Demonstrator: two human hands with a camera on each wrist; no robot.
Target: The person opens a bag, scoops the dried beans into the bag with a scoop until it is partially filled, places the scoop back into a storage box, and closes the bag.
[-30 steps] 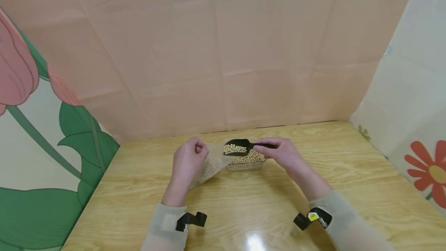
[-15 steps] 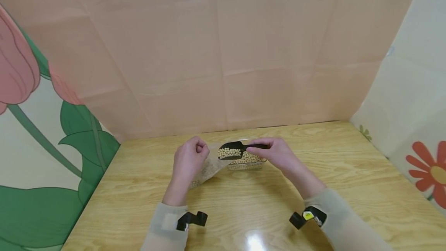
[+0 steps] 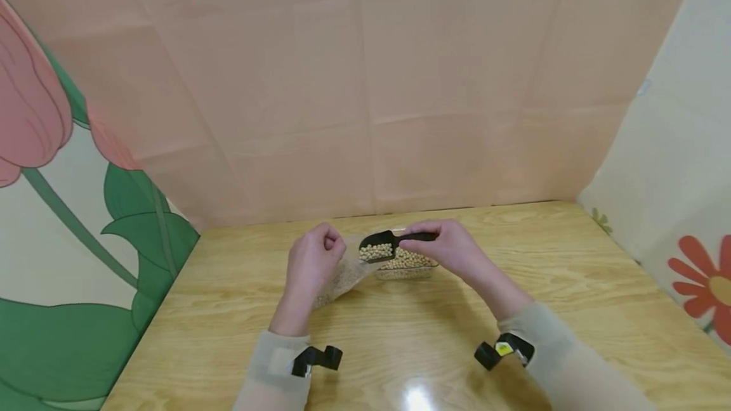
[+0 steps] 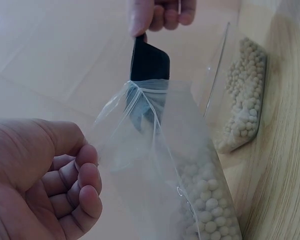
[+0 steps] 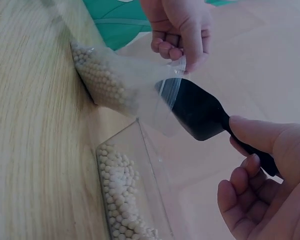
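My left hand [image 3: 313, 260] pinches the top edge of a clear zip bag [image 4: 140, 165] and holds its mouth up. Pale round beans [image 4: 210, 205] fill the lower part of the bag, which rests on the table. In my right hand [image 3: 451, 247] is the handle of a black scoop [image 5: 197, 110], gripped between thumb and fingers. The scoop carries a load of beans in the head view, and its front end is inside the bag's mouth in both wrist views. Beside the bag, below the scoop, stands a clear rectangular container [image 5: 150, 175] with more beans.
The wooden table [image 3: 388, 347] extends around the bag and container. A pink sheet [image 3: 365, 94] hangs behind its far edge. Painted walls with a tulip [image 3: 34, 100] and a red flower [image 3: 708, 284] stand at the sides.
My right hand has carried the loaded scoop left from above the container to the bag's mouth. The left hand keeps its hold on the bag, nearly still.
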